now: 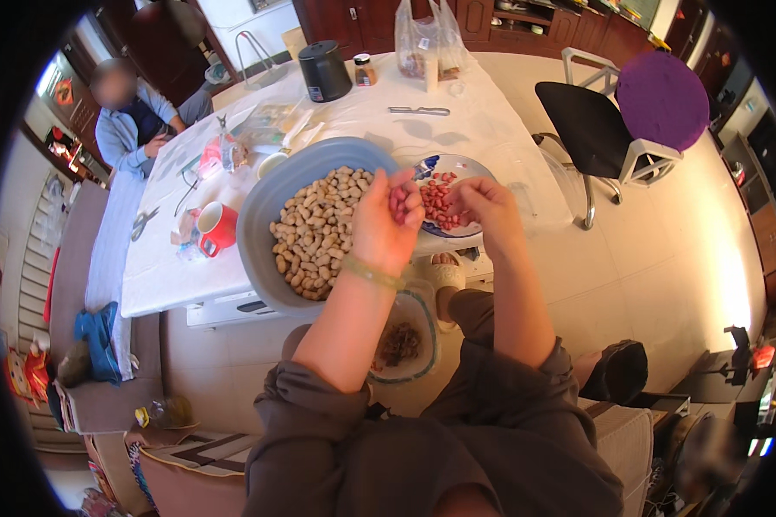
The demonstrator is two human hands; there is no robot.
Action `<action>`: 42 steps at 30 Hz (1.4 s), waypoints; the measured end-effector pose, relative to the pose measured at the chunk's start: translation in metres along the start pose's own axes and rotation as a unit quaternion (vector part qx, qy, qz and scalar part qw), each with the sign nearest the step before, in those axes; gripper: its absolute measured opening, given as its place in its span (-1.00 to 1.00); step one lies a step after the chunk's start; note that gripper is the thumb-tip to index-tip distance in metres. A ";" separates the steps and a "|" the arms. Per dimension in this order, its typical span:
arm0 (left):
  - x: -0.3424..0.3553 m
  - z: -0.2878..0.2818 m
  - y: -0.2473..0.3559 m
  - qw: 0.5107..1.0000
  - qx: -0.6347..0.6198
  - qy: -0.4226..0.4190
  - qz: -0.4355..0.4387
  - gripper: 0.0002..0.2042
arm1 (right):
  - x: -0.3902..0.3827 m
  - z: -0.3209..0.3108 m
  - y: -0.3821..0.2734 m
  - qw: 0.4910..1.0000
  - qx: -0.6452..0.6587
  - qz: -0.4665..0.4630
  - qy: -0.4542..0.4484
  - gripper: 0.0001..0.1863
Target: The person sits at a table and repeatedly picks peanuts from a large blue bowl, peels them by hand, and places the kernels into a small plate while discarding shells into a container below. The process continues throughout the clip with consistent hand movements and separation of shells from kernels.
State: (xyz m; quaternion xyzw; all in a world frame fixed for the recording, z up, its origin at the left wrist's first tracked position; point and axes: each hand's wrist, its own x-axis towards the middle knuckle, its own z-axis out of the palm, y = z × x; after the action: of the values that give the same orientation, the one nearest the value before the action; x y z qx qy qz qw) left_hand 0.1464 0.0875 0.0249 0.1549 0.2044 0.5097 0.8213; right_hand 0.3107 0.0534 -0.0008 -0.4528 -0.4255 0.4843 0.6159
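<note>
My left hand [390,222] is cupped, palm up, around several red-skinned shelled peanuts [399,203], at the right side of a grey-blue basin [261,220]. Unshelled peanuts [317,224] lie heaped in the basin. Just right of that hand is a blue-and-white plate [474,169] holding loose shelled peanuts [437,200]. Over the plate's right side is my right hand [489,209], its fingers drawn together; whatever may be between them is too small to make out. My hands are apart. A bracelet [372,272] circles my left wrist.
Below the table edge, a bin [432,355] holds brown shells [400,345]. A red mug [217,227], scissors [144,224], a black canister [324,71], a jar [365,71] and a plastic bag [428,52] stand or lie on the table [483,99]. Someone [134,121] sits far left; a black chair [582,125] stands right.
</note>
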 end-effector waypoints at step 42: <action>0.026 0.012 -0.025 0.971 0.236 -0.022 0.010 -0.34 | 0.017 -0.028 0.017 0.949 0.259 0.033 0.176 -0.80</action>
State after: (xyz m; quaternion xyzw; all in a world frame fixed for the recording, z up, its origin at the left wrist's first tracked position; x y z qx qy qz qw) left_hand 0.1824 0.0994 0.0194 0.3577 0.2995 0.4518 0.7605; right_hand 0.3370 0.0682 -0.0218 -0.3691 -0.1553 0.5107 0.7608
